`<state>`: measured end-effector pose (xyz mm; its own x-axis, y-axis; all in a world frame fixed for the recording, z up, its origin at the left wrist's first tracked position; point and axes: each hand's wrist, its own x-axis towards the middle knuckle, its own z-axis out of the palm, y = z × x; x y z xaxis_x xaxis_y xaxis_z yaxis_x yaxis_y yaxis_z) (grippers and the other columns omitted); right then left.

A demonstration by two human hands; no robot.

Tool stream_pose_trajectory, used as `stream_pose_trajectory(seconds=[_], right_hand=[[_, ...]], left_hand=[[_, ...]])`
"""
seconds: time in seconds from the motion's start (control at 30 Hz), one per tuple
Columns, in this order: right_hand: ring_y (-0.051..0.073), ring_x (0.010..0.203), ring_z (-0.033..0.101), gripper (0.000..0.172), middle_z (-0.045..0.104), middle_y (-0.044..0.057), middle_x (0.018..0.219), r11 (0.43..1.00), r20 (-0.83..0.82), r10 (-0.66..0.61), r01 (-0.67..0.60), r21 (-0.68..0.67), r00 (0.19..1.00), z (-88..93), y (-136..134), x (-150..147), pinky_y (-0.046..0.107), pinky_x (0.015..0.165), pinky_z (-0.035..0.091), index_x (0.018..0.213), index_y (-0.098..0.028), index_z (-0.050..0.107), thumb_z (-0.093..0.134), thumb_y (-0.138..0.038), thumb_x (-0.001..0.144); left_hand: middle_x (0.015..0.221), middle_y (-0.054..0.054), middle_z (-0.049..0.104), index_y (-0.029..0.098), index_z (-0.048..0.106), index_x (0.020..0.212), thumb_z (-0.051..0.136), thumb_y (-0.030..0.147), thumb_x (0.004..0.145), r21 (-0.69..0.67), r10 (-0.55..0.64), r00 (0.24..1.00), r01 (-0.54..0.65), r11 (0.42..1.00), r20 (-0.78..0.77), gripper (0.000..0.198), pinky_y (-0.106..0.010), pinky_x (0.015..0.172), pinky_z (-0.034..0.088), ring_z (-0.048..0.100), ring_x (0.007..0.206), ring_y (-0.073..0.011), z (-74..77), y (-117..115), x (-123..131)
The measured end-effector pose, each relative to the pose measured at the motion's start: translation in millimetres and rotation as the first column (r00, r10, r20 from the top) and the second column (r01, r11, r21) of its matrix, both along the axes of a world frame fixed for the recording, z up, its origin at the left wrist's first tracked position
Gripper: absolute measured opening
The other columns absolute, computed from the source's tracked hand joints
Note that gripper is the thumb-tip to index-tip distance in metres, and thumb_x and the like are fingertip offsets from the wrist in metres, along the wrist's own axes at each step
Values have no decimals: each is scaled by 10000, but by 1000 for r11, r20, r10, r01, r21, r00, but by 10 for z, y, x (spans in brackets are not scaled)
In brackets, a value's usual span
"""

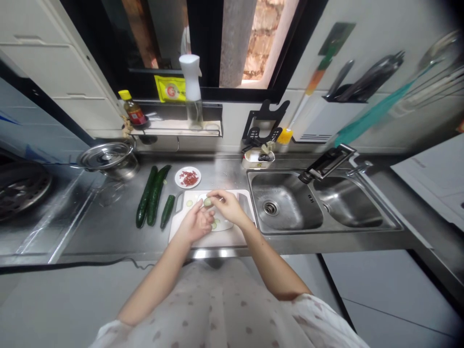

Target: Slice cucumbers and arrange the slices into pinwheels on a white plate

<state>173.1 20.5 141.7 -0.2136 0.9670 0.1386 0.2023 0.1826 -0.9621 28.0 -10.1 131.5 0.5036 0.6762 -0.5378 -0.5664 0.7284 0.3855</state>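
Over the white cutting board (pixel 176 228), my right hand (pixel 226 204) pinches a pale green cucumber slice (pixel 208 201) between thumb and fingers. Just left of it, my left hand (pixel 197 223) is turned palm up, its fingers loosely curled and its thumb apart, close to the slice. I cannot tell whether the thumb touches it. Below my hands a white plate (pixel 226 225) on the board carries cucumber slices (pixel 216 223), partly hidden. Another slice (pixel 189 203) lies at the board's left. A grey blade-like shape (pixel 247 205) shows at the board's right, partly covered by my arm.
Left of the board lie a short cucumber piece (pixel 167 211) and two long cucumbers (pixel 155 195). Behind stands a small plate (pixel 178 182) of chopped red bits. A lidded steel pot (pixel 123 166) is farther left. The double sink (pixel 286 203) with its faucet (pixel 322 166) is at right.
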Motion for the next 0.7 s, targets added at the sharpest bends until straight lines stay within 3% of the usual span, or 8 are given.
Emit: stream_pose_trajectory(seconds=[0.23, 0.37, 0.57, 0.7], right_hand=[[155, 881, 634, 185, 711, 33, 941, 999, 29, 11, -13, 42, 1000, 31, -51, 20, 282, 821, 481, 923, -190, 692, 534, -215, 830], [162, 910, 630, 196, 709, 32, 954, 996, 60, 29, -34, 84, 998, 5, -69, 45, 285, 818, 475, 939, -203, 692, 521, -229, 847], [155, 874, 620, 173, 700, 32, 941, 992, 87, 10, -21, 123, 996, -47, -102, 55, 276, 784, 473, 937, -200, 679, 543, -259, 849], [159, 881, 610, 179, 681, 36, 960, 985, 117, 14, -34, 169, 993, -19, -146, 65, 271, 757, 476, 972, -206, 669, 569, -269, 837]], left_hand=[[668, -9, 558, 155, 583, 820, 528, 337, 910, 37, 62, 998, -62, 997, 9, 210, -131, 386, 308, 503, 506, -57, 22, 4, -44], [708, 1, 580, 173, 608, 931, 596, 230, 863, 120, 125, 990, -116, 986, -68, 90, -117, 392, 307, 503, 527, -46, -18, 12, -77], [754, 21, 602, 211, 569, 1082, 741, 201, 711, 295, 240, 947, -172, 940, -212, 409, -113, 415, 299, 520, 567, -45, -4, 14, -137], [733, 25, 621, 210, 562, 1121, 779, 265, 659, 475, 355, 827, -123, 871, -436, 513, -136, 464, 329, 533, 585, -63, 104, 6, -161]])
